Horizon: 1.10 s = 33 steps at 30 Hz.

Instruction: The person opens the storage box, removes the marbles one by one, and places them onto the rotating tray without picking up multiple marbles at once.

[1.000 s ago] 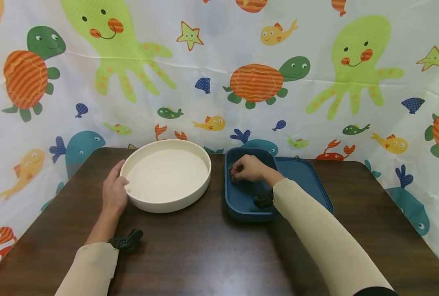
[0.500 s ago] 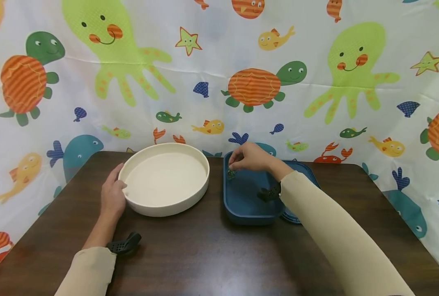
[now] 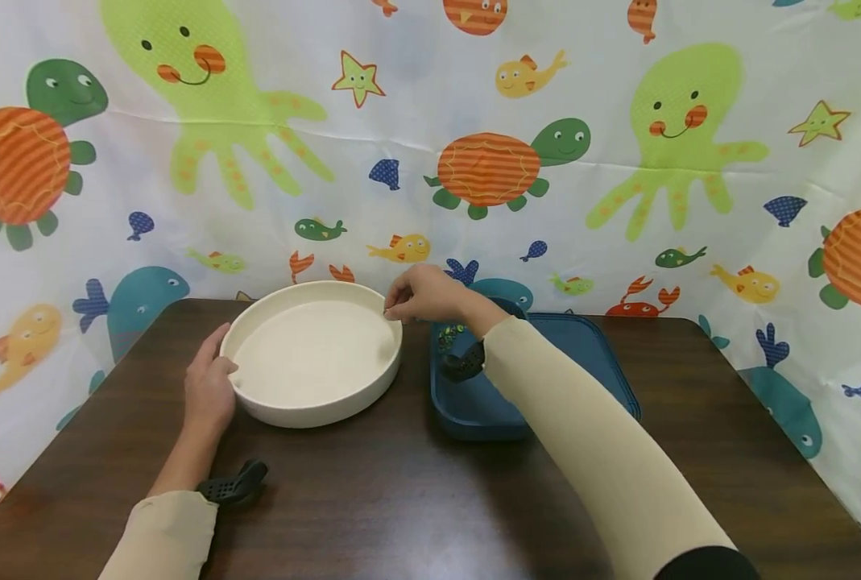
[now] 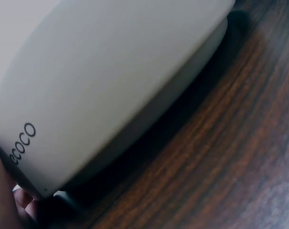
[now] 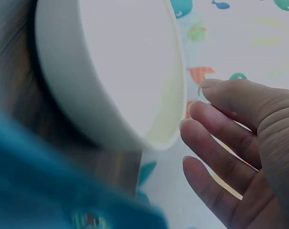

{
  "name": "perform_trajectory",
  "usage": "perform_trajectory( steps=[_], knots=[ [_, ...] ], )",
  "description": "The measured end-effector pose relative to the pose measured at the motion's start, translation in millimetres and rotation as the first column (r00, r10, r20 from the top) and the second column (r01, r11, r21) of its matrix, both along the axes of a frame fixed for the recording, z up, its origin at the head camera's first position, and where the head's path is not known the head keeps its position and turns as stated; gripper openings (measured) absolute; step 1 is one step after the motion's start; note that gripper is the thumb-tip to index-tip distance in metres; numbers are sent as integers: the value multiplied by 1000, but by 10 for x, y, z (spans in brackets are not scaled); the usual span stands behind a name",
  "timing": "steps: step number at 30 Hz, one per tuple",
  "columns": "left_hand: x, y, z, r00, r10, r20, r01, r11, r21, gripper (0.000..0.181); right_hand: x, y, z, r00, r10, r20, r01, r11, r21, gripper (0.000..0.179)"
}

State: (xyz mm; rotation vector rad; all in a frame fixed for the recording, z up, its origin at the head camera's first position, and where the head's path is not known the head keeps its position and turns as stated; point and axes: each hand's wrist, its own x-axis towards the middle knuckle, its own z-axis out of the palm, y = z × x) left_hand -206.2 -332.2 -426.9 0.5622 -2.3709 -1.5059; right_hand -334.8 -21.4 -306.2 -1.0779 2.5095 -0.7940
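A round cream tray (image 3: 314, 354) with a low wall sits at the left of the table. My left hand (image 3: 209, 387) grips its left side, thumb at the rim; in the left wrist view, fingertips (image 4: 23, 198) show under the edge beside the "ecoco" print. My right hand (image 3: 426, 294) is at the tray's right rim, with thumb and forefinger close together. A tiny dark piece seems pinched there, too small to identify. A blue rectangular container (image 3: 473, 427) stands to the right, partly hidden by my right arm. Small green and multicoloured pieces (image 3: 448, 337) lie in its far left corner.
A flat blue lid (image 3: 578, 346) lies right of the container, partly behind the right sleeve. Behind the dark wooden table (image 3: 372, 499) hangs a curtain (image 3: 401, 97) printed with sea animals.
My right hand has come up out of the blue container and moved left to the tray's right rim. The left hand stays on the tray. The view has shifted slightly.
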Motion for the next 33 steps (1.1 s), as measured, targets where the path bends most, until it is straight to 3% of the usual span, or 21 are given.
perform_trajectory(
  steps=[7, 13, 21, 28, 33],
  knots=[
    [59, -87, -20, 999, 31, 8, -31, 1000, 6, 67, -12, -506, -124, 998, 51, 47, -51, 999, -16, 17],
    [84, -114, -25, 999, 42, 23, -43, 999, 23, 67, -46, -749, -314, 995, 49, 87, -49, 999, -6, 16],
    [30, -52, -29, 1000, 30, -7, -30, 1000, -1, 67, -131, -782, -541, 999, -19, 37, 16, 997, 75, 13],
    [8, -30, -10, 1000, 14, -5, -14, 1000, -9, 67, -131, -841, -610, 997, 69, -36, -63, 989, 135, 12],
    [-11, 8, 7, 1000, 8, 1, -8, 1000, -4, 67, -118, -838, -634, 987, 94, -127, -65, 974, 218, 11]
  ],
)
